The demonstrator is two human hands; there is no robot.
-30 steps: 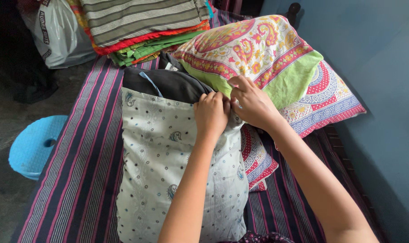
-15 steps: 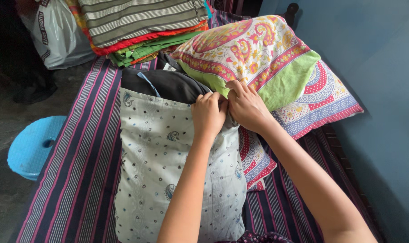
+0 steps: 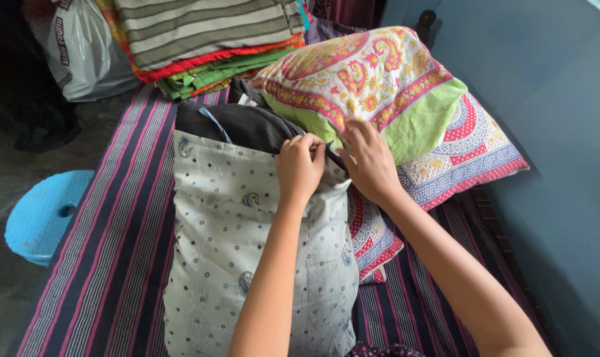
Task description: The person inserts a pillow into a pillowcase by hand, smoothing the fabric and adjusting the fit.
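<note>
- Since the earlier frame the two hands have slid a little to the left along the open end of the pale cover, and the view has shifted slightly; the pillows have stayed where they were.
- The left hand (image 3: pixel 299 168) is closed, its fingers curled over the top edge of the pale printed pillow cover (image 3: pixel 247 264), pinching the cloth near the middle of the frame.
- The right hand (image 3: pixel 369 158) is just beside it, fingers bent and pressing at the cover's right corner; how tightly it grips I cannot tell, because the fingertips are partly hidden.
- The dark pillow (image 3: pixel 237 125) sticks out of the cover's mouth, above the hands.
- To do this step well, I think each hand should hold only one layer of the edge and pull evenly, so the corner fills and the cloth does not bunch.
- A paisley pillow with a green border (image 3: pixel 373 79) lies right of the hands, upon a red and blue patterned pillow (image 3: pixel 475 152).
- All rests on a striped bed sheet (image 3: pixel 115 251).
- Folded cloths (image 3: pixel 207 39) are stacked at the upper middle.
- A white plastic bag (image 3: pixel 82 46) with dark print, soft and crumpled, sits in the upper left; the print is the only label visible.
- A blue plastic stool (image 3: pixel 42 211) stands at the left edge.
</note>
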